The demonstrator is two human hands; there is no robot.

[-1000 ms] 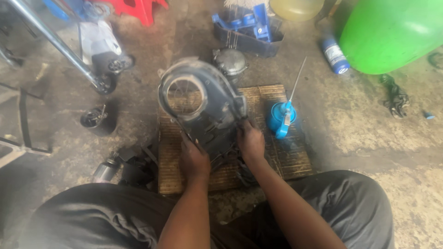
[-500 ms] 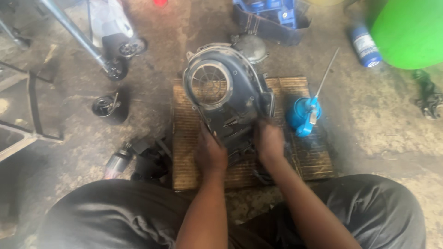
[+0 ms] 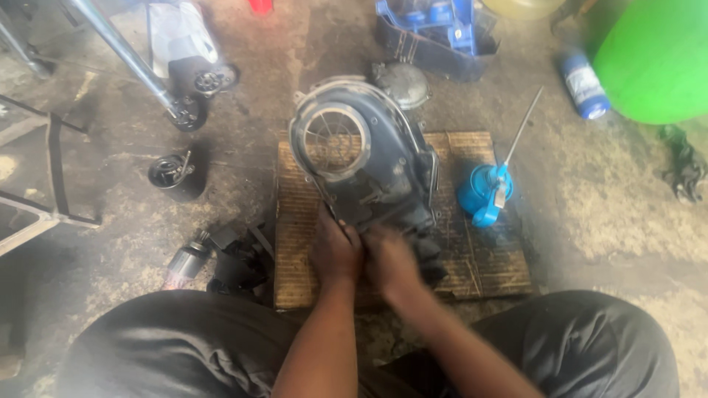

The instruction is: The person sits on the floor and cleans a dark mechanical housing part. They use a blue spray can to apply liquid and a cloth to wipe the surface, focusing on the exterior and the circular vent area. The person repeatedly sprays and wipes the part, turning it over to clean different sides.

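1. The left hand [image 3: 335, 250] has its fingers curled down against the near edge of the dark engine casing [image 3: 369, 162], pressing or gripping its lower rim; the fingertips are hidden under the knuckles.
2. The right hand [image 3: 394, 262] lies just beside the left, touching the same near end of the casing. It is blurred, so I cannot tell whether its fingers are clenched or spread.
3. Both wrists angle inward, the hands almost meeting, the forearms rising from between the person's knees in dark trousers [image 3: 184, 346].
4. The casing lies on a brown woven mat [image 3: 479, 265] on the concrete floor, tilted, its round meshed opening [image 3: 335, 140] facing up at the far end.
5. A blue oil can [image 3: 483, 193] with a long thin spout stands on the mat to the right of the casing, apart from both hands.
6. To the left of the mat lie a small black cup-shaped part [image 3: 175, 173] and a cluster of dark parts [image 3: 228, 258].
7. Beyond the casing sit a grey domed cover [image 3: 402, 82], a blue spray can [image 3: 584, 85] and a green tub [image 3: 656, 59].
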